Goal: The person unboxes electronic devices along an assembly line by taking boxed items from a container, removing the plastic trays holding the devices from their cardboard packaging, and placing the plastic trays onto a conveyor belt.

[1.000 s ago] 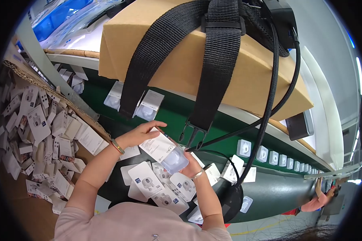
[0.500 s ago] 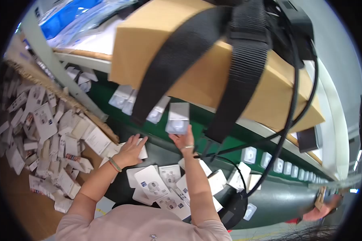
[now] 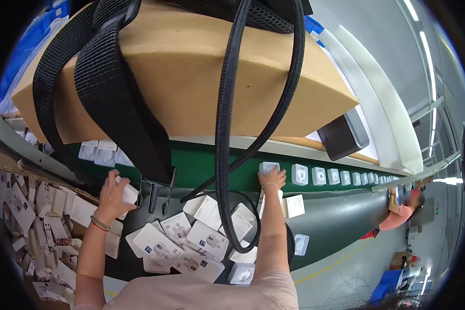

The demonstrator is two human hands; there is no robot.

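Note:
My left hand (image 3: 111, 200) is closed around a small white box (image 3: 130, 194), held upright over the left end of the dark work surface. Out to the right, my right hand (image 3: 273, 178) has its fingers on a clear plastic tray (image 3: 268, 167) at the edge of the green conveyor belt (image 3: 199, 155). Its fingertips partly cover that tray. Between my arms lie several flat white cartons (image 3: 160, 246) printed with earbuds, overlapping one another. Another clear tray (image 3: 241, 273) rests close to my body.
A row of clear trays (image 3: 319, 176) runs along the belt to the right. Loose white boxes (image 3: 57, 222) fill a large carton at left. A big cardboard box (image 3: 191, 77), straps and a black cable (image 3: 225, 129) hang across the view. A co-worker (image 3: 400, 209) is at far right.
My view has turned to the right. My right hand has gone from a raised clear tray to one farther right on the belt. My left hand has lifted a white box.

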